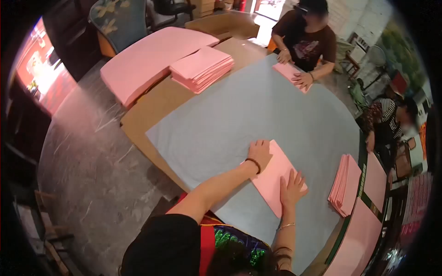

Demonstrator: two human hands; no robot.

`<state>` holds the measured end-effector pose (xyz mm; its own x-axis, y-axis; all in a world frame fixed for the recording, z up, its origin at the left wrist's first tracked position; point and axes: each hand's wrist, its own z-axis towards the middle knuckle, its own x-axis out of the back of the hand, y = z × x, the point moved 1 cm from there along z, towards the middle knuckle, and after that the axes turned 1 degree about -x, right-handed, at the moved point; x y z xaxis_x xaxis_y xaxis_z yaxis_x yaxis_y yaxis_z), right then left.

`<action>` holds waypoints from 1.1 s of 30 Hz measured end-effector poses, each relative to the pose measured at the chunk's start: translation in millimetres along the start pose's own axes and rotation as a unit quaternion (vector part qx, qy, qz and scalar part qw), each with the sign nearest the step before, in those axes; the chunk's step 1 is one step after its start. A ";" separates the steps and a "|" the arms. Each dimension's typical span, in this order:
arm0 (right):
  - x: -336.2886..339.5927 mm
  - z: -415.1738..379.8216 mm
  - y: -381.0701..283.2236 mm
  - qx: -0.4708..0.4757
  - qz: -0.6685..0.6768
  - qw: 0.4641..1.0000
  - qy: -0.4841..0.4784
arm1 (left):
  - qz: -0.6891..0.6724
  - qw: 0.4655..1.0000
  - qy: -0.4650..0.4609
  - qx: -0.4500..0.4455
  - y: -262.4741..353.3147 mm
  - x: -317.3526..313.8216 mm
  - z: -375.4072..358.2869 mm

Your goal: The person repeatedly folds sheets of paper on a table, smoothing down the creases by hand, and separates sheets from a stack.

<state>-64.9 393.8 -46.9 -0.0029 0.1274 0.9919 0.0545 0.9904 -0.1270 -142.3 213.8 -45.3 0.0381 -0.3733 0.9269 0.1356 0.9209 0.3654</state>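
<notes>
A folded pink sheet [271, 179] lies at a slant on the grey-blue table cover in front of me. My left hand [260, 154], with a dark beaded bracelet at the wrist, rests on its far left edge, fingers pointing away from me and reaching past the edge. On the nearer right part of the sheet, my right hand [291, 187] is laid flat with its fingers spread. A thin bracelet circles that wrist. Neither hand is closed around anything.
Stacked pink sheets [202, 69] sit at the far left beside a large pink pile [152, 60]. Another pink stack [345, 184] is on the right, near pink panels [359, 234]. Across the table a person [306, 41] presses a folded pink piece [292, 76]; another person [386, 119] is at right.
</notes>
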 end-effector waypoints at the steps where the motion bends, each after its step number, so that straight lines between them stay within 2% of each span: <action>1: -2.5 2.3 0.3 -0.005 -0.016 1.000 0.009 | 0.026 1.000 0.000 0.000 -1.0 3.6 -0.2; 2: -3.6 5.1 -1.1 -0.011 -0.032 0.999 0.020 | 0.028 1.000 0.000 0.011 0.1 8.1 -2.1; 4: -1.2 4.4 -3.1 0.001 -0.019 1.000 0.016 | 0.096 0.990 -0.082 0.056 6.5 16.5 -7.0; 5: -2.7 6.5 -2.6 -0.003 -0.015 1.000 0.019 | 0.019 0.993 -0.068 0.097 3.6 16.9 -4.4; 6: -2.2 4.9 0.1 -0.009 -0.013 1.000 0.021 | 0.015 0.992 -0.068 0.100 1.6 17.9 -4.0; 8: 1.5 3.3 0.1 -0.009 -0.007 1.000 0.015 | -0.107 0.980 -0.084 0.145 -9.1 22.0 -1.9; 9: 3.0 3.5 -0.9 -0.013 0.002 1.000 0.012 | -0.162 0.970 -0.020 0.178 -12.1 20.5 0.9; 10: 2.5 4.3 -1.4 -0.014 0.003 1.000 0.014 | -0.161 0.971 -0.019 0.176 -18.3 20.2 5.4; 12: -0.3 4.3 1.6 -0.010 0.019 1.000 0.015 | -0.264 0.938 -0.190 0.122 -31.0 20.8 11.6; 13: -2.7 4.2 1.1 -0.019 0.018 0.999 0.025 | -0.243 0.945 -0.202 0.089 -28.5 27.4 8.6; 15: -6.2 3.3 8.6 0.003 0.048 0.997 0.061 | -0.282 0.936 -0.207 -0.032 -40.5 4.5 12.5; 16: -2.2 6.4 20.3 -0.013 0.045 0.995 0.084 | -0.316 0.919 -0.231 -0.040 -33.3 29.1 5.2; 17: -3.0 5.4 26.5 -0.003 0.153 0.983 0.105 | -0.346 0.902 -0.256 -0.039 -27.1 52.2 -4.1; 18: -11.2 0.3 27.2 0.015 0.261 0.958 0.117 | -0.338 0.905 -0.254 -0.048 -29.2 45.3 -6.2; 19: -20.2 3.6 28.7 0.008 0.519 0.838 0.169 | -0.375 0.903 -0.205 -0.049 -36.3 36.8 -8.8; 20: -21.8 8.7 40.3 0.013 0.522 0.836 0.169 | -0.414 0.896 -0.154 -0.046 -48.0 29.5 -8.2; 22: 21.1 -2.9 42.9 -0.116 0.679 0.712 0.134 | -0.398 0.905 -0.131 -0.072 -66.2 50.0 2.5; 23: 27.7 -3.8 45.7 -0.121 0.679 0.712 0.131 | -0.384 0.911 -0.115 -0.100 -74.7 63.0 7.9; 25: 33.9 -4.6 53.0 -0.162 0.690 0.682 0.182 | -0.494 0.862 -0.063 -0.095 -101.0 120.9 10.7; 26: 27.5 -3.8 54.9 -0.167 0.688 0.683 0.181 | -0.387 0.916 -0.089 -0.064 -133.2 135.7 30.0; 29: -5.5 -0.9 57.3 -0.189 0.660 0.707 0.170 | -0.506 0.860 0.067 0.000 -194.8 204.2 51.2; 30: -13.9 -1.1 57.0 -0.156 0.608 0.756 0.183 | -0.545 0.830 0.111 0.025 -215.3 222.5 58.0; 31: -18.9 2.0 54.5 -0.123 0.553 0.801 0.195 | -0.744 0.645 0.177 -0.006 -235.0 232.3 67.5; 32: -19.0 2.9 50.2 -0.127 0.553 0.800 0.193 | -0.731 0.645 0.222 0.008 -269.4 238.3 82.9; 33: -14.8 1.4 44.9 -0.107 0.494 0.841 0.192 | -0.717 0.644 0.266 0.022 -300.7 240.8 96.5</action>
<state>-63.7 436.5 -67.3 0.4704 0.8149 0.3386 0.0192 0.3742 -0.9272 -269.4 -142.2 76.4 0.2398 -0.8187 -0.5217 0.3810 -0.4148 0.8263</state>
